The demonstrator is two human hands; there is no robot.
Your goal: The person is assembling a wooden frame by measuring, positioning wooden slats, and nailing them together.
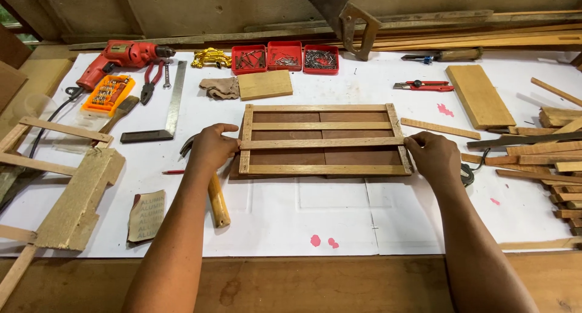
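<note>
Both hands, left [212, 148] and right [431, 155], pinch the ends of a loose pale wooden slat [321, 143] laid across the rectangular slatted wooden frame [324, 140] mid-counter [339, 216] (white-covered). Other slats look placed; this one seems unfastened, the wooden-handled hammer [215, 198] lying idle.

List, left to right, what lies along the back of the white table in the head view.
Red power drill → red-handled pliers → gold-coloured metal fitting → three red plastic trays of screws and nails → wooden-handled hand saw → red utility knife → flat rectangular wooden board.
</note>
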